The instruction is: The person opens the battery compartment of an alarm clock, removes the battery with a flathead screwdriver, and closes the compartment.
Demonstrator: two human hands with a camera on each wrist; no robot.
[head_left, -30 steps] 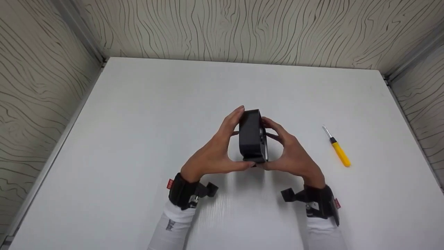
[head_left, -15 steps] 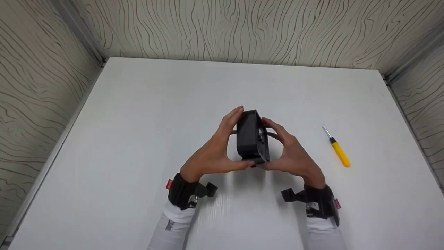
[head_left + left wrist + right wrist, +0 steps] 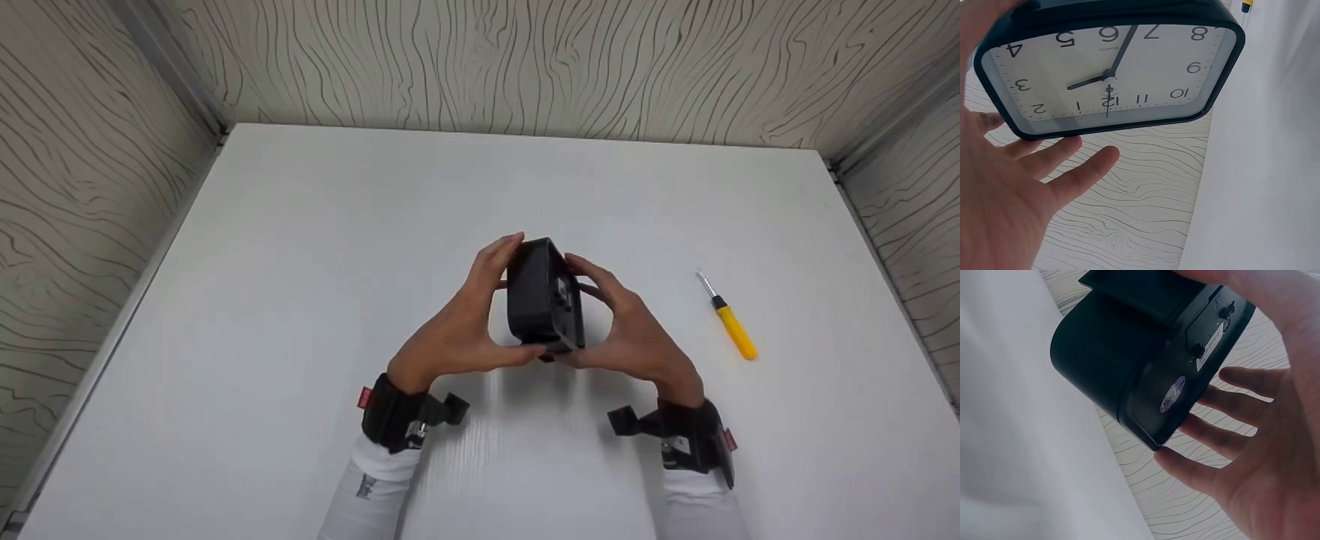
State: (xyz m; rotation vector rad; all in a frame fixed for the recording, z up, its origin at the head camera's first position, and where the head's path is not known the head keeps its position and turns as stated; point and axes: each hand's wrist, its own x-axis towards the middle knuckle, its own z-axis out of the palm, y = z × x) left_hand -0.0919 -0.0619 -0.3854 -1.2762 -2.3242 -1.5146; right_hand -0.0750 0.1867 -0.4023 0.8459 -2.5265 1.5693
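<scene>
A dark alarm clock [image 3: 529, 292] is held up between both hands above the white table. My left hand [image 3: 457, 330] grips its left side, thumb at the near end and fingers at the far end. My right hand [image 3: 630, 330] holds the right side in the same way. In the left wrist view the clock's white dial [image 3: 1145, 67] shows upside down, with black numerals and hands. The right wrist view shows the back panel [image 3: 1185, 382], which bears a barcode label, a round purple sticker and two small knobs.
A screwdriver [image 3: 735, 328] with a yellow handle lies on the white table [image 3: 337, 225], right of the right hand. Wood-patterned panels [image 3: 480, 67] stand behind the table and along its sides. Each wrist wears a black strap with a small camera mount.
The clock has turned slightly between the hands, so more of its back shows in the head view. Its top has shifted a little left, and the left hand with it.
</scene>
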